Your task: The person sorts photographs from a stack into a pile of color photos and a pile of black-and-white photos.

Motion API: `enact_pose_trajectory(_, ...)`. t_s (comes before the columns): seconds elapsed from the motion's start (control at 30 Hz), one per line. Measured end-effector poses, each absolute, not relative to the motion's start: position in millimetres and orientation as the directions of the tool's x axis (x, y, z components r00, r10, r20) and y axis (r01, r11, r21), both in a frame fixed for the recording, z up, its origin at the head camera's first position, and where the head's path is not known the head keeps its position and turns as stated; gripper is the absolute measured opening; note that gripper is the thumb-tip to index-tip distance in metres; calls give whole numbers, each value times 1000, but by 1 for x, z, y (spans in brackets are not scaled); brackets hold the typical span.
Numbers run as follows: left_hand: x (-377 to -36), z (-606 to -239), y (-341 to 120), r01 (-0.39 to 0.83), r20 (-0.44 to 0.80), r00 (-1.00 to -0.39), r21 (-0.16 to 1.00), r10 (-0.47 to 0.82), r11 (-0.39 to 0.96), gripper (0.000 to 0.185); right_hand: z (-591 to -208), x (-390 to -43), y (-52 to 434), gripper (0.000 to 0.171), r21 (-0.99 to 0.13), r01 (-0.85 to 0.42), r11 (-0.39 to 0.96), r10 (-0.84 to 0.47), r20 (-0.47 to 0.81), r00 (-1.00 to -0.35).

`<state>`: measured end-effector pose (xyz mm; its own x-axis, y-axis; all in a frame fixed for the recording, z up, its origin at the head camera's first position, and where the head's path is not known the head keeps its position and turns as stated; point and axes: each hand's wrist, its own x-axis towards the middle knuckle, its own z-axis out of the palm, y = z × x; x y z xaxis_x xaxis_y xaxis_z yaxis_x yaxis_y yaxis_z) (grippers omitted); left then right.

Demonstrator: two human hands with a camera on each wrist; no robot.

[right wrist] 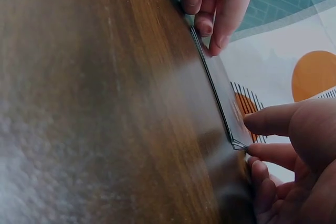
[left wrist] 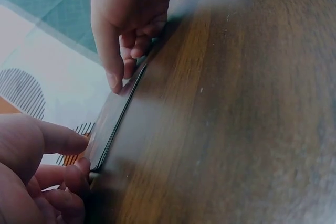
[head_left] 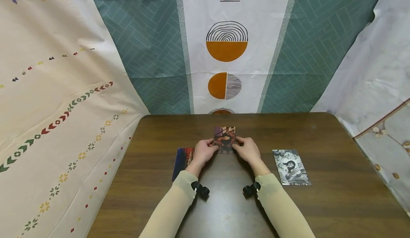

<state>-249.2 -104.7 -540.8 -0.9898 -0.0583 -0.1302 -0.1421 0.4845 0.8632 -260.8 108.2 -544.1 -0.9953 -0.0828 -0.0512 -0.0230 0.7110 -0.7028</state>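
A thin stack of picture cards (head_left: 225, 138) sits at the middle of the dark wooden table (head_left: 230, 209). My left hand (head_left: 212, 146) pinches its left edge and my right hand (head_left: 238, 146) pinches its right edge, thumbs on top. In the left wrist view the stack (left wrist: 113, 124) shows edge-on between my left fingers (left wrist: 63, 142) and my right hand (left wrist: 126, 30). The right wrist view shows the stack's layered corner (right wrist: 234, 142) at my right fingertips (right wrist: 257, 124), with my left hand (right wrist: 215, 3) at the far end. Whether the stack lies flat or is slightly raised I cannot tell.
A blue and red card (head_left: 182, 162) lies on the table left of my left hand, partly hidden by the wrist. A black-and-white photo (head_left: 290, 167) lies to the right. Patterned cloth sheets (head_left: 226, 52) hang behind and beside the table.
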Motion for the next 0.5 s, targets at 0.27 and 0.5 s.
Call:
enact_pose_trajectory(0.27,-251,-543,-105,-157,-156,-987,883,-40,442,49,-544,-262,107,56,-705,-4,709,-80,-75,-994)
enact_pose_trajectory(0.5,-252,-542,-106,-182,-182,-983,903,-38,389,48,-543,-263,108,55,-710,-10,704,-82,-67,-994)
